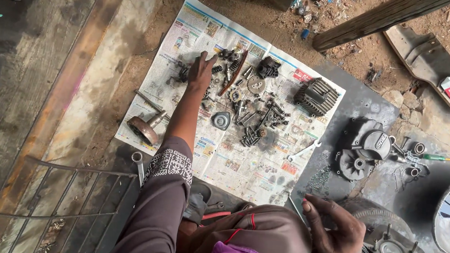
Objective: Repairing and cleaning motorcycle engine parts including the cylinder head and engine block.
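My left hand (201,70) reaches far out over a spread newspaper (244,158) on the ground, fingers down among small dark engine parts (182,74) near its top left; whether it grips one I cannot tell. My right hand (334,234) rests near my knee at the lower right, fingers loosely curled, touching the edge of a dark metal sheet (337,148) and holding nothing visible. On the paper lie gears (256,85), bolts (249,137), a round cap (220,120), a finned cylinder block (317,97) and a spanner (302,151).
A round flywheel with a hammer (145,127) sits at the paper's left edge. An engine cover (363,151), bearings and a green screwdriver (441,158) lie on the metal sheet at right. A metal grate (72,206) is lower left; a wooden beam (374,20) crosses top right.
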